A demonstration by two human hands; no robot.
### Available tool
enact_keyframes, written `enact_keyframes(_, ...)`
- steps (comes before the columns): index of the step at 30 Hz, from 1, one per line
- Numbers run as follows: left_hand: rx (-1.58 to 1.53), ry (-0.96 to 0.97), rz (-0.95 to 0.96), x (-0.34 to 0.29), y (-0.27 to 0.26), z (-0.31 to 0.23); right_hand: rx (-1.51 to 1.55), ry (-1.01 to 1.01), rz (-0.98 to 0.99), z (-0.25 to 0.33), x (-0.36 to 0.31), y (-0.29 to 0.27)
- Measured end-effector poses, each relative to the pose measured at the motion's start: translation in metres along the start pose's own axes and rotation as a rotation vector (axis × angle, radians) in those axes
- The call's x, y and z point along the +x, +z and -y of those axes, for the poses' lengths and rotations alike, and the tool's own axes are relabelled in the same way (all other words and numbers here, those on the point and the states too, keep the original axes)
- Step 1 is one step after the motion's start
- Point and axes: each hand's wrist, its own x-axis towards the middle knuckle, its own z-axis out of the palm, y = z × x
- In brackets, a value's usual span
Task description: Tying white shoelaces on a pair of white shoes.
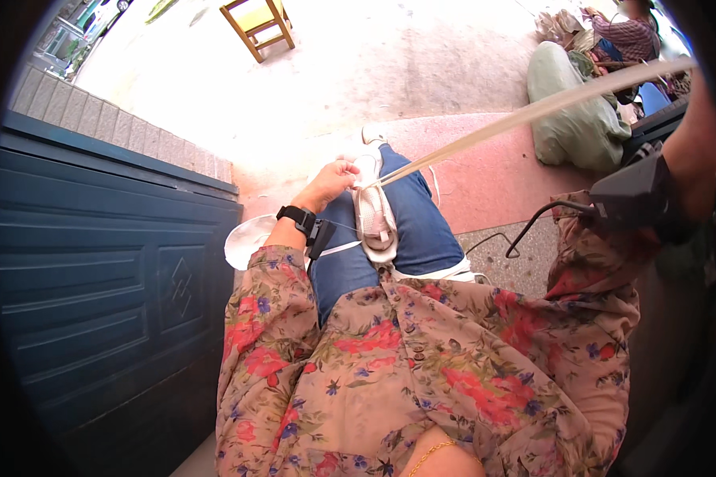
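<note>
A pale pink and white lace-up shoe (374, 219) lies lengthwise on my jeans, between my thighs. My left hand (332, 182) is closed at its upper left side, with thumb and fingers pinched by the lacing. From the eyelets a whitish shoelace (525, 118) stretches taut up to the far right, smeared by motion. It runs to my right hand (698, 79), raised at arm's length by the picture's rim, where the fingers are hidden. A thin white strand (342, 248) crosses my left thigh below the shoe.
A blue panelled door (111, 262) stands close on my left, a white round container (245, 238) beside my left forearm. Ahead is a wooden stool (258, 28). At the far right, a bulging pale green sack (569, 111) stands near another person (628, 36), seated among bundles.
</note>
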Motion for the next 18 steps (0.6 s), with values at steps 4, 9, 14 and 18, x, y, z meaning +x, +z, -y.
enact_keyframes(4,0.271,0.242,-0.132,0.007,0.011,-0.004,-0.034,0.029,-0.003,0.004,0.006,-0.002)
enact_keyframes(9,1.088,0.522,-0.208,0.014,0.041,-0.019,-0.076,0.065,0.005,0.008,0.014,-0.005)
enact_keyframes(14,1.175,0.545,-0.211,0.021,0.052,-0.014,-0.120,0.098,0.009,0.012,0.021,-0.012)
enact_keyframes(18,0.967,0.411,-0.097,0.044,0.042,-0.002,-0.139,0.119,0.014,0.014,0.028,-0.017)
